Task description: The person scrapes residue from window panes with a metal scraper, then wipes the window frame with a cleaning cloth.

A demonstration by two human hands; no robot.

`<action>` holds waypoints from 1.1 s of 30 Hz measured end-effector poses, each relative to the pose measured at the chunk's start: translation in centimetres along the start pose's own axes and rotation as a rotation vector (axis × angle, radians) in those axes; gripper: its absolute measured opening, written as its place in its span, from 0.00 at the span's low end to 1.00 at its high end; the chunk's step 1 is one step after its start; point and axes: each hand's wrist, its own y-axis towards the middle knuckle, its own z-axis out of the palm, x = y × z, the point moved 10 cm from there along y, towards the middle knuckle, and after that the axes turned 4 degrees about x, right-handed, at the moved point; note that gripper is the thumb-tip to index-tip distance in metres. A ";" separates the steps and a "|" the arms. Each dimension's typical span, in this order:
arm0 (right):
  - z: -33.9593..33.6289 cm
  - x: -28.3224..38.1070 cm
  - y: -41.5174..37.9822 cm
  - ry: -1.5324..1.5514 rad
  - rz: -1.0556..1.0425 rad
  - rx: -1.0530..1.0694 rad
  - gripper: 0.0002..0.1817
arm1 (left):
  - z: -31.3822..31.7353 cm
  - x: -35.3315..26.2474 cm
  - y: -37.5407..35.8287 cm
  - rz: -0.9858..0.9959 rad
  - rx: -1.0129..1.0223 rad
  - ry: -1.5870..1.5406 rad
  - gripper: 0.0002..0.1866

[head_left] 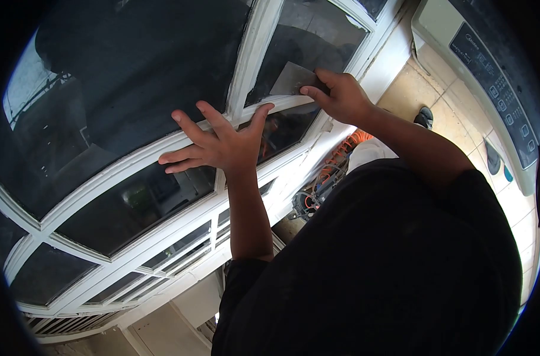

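Note:
My right hand pinches a thin grey rectangular sheet between thumb and fingers. The sheet lies against a dark glass pane, just above a white bar of the window frame. To its left, my left hand has its fingers spread and holds nothing. It is at the white window frame, near where an upright and a crossbar meet. Whether its palm touches the frame cannot be made out.
At the upper right stands a washing machine with a button panel. An orange coiled hose and black equipment lie below the window. Dark shoes show on the tiled floor. Lower window panes extend to the left.

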 end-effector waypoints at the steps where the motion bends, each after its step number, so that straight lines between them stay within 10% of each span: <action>1: 0.1 0.1 -0.1 0.000 0.000 0.000 0.20 | 0.0 0.0 0.0 0.000 0.002 0.000 0.65; 33: 1.7 0.5 0.3 0.176 -0.016 0.046 0.15 | 0.1 0.1 0.0 -0.001 0.005 -0.006 0.64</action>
